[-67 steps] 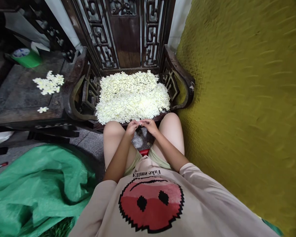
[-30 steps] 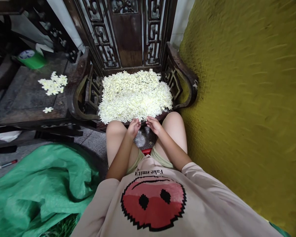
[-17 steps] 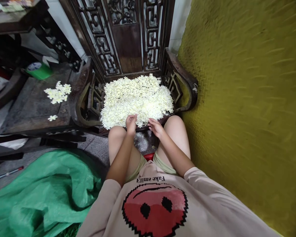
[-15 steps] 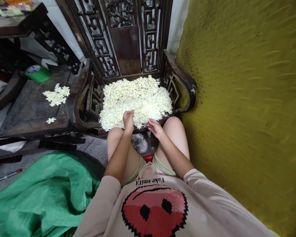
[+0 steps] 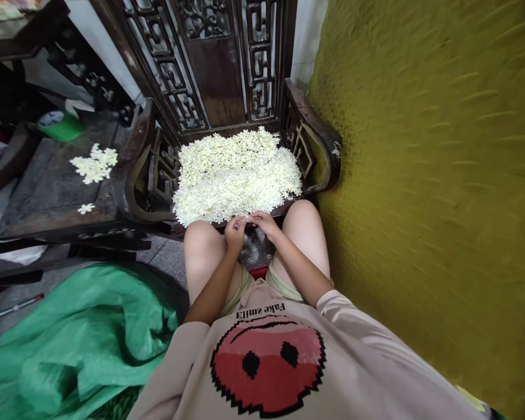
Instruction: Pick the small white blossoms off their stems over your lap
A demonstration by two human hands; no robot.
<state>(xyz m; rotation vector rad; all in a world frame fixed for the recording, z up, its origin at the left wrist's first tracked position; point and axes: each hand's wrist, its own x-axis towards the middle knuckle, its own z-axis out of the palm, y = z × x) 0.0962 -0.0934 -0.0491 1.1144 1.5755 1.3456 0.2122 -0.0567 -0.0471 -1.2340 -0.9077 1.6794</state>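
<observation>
A white flower (image 5: 247,219) is pinched between the closed fingertips of the left hand (image 5: 235,231) and right hand (image 5: 265,222), just off the front edge of the chair (image 5: 322,139), with the flower pile (image 5: 238,172) directly beyond.

Just beyond our fingers (image 5: 237,224) stands a carved dark chair (image 5: 321,131), its seat covered by a heap of white flowers (image 5: 236,172) whose near edge almost meets them. Well left of our fingers, a dark side table (image 5: 44,186) bears a small flower cluster (image 5: 94,163), one loose flower (image 5: 86,208) and a green tub (image 5: 59,125). Nearer us, left of them, a green sheet (image 5: 70,344) lies on the floor (image 5: 166,256).
</observation>
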